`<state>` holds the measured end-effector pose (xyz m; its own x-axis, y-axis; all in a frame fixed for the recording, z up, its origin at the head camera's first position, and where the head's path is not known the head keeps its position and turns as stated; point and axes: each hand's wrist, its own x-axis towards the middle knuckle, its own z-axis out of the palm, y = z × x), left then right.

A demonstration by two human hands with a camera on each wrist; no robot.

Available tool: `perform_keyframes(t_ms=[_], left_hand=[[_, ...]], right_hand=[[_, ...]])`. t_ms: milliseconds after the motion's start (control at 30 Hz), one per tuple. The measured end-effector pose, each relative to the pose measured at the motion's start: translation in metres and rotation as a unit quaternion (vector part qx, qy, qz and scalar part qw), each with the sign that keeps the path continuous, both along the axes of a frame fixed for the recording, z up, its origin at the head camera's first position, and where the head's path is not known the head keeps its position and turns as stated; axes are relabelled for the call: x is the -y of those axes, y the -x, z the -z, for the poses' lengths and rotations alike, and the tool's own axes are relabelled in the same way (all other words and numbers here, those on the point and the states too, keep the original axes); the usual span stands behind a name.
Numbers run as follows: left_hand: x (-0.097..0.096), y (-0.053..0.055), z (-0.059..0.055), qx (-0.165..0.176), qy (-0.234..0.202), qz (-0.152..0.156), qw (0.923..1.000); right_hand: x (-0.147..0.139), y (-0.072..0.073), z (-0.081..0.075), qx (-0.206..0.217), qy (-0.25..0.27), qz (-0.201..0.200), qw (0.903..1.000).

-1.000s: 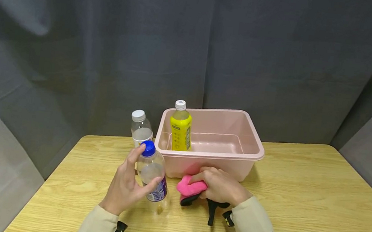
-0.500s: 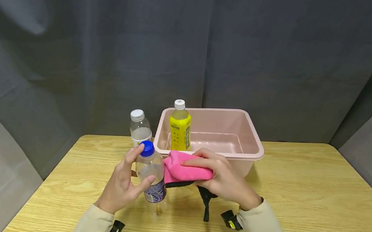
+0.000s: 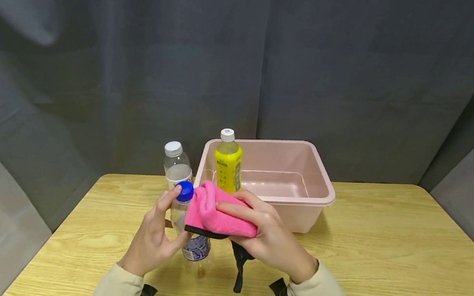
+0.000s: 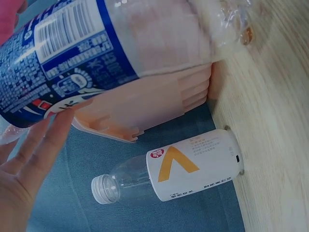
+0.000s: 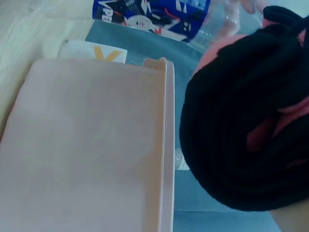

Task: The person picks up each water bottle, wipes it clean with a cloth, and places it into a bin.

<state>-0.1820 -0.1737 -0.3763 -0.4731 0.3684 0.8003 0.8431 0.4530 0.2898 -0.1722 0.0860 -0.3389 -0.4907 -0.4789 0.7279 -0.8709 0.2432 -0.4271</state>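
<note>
My left hand (image 3: pixel 154 238) grips a clear plastic bottle (image 3: pixel 197 249) with a blue cap and a blue-purple label, upright on the wooden table. Fingertips of that hand lie against its label in the left wrist view. A folded pink cloth (image 3: pixel 222 211) with black edging and a dangling black loop (image 3: pixel 238 273) is held by my right hand (image 3: pixel 273 238). The cloth is raised in front of the bottle's upper side, hiding part of it; whether they touch, I cannot tell. The right wrist view shows the cloth's black underside (image 5: pixel 231 121), folded over.
Behind the hands stands a pale pink plastic tub (image 3: pixel 300 202). Inside its left end is a yellow-labelled bottle (image 3: pixel 227 166) with a white cap. A white-capped clear bottle (image 3: pixel 177 170) with a white label stands left of the tub. A dark curtain (image 3: pixel 356 83) hangs behind the table.
My right hand has lifted the pink cloth from beside the tub's front and brought it up and left to the blue-capped bottle. The left hand stays nearly still on the bottle.
</note>
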Motion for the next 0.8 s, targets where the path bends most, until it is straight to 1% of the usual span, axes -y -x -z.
perform_keyframes(t_ms=[100,167,367,600,800], left_hand=[[-0.0004,-0.0001,-0.0017,-0.007,0.003,0.0,1.0],[-0.0003,-0.0005,-0.0021,-0.005,0.005,-0.001,1.0],[0.001,-0.0036,-0.0013,0.002,0.008,0.007,0.9999],[0.0038,-0.0061,-0.006,-0.006,0.009,-0.013,0.9999],[0.0037,-0.0056,-0.006,0.0,0.009,-0.003,1.0]], right_hand=[[0.003,-0.0026,-0.0008,-0.014,-0.016,0.014,0.9997],[0.0031,-0.0033,-0.0015,-0.022,-0.021,0.019,0.9993],[0.0012,-0.0053,-0.0008,-0.021,-0.039,0.018,0.9989],[0.0025,-0.0035,-0.0046,-0.031,-0.057,0.02,0.9977],[0.0009,-0.005,-0.0061,-0.038,-0.084,0.034,0.9951]])
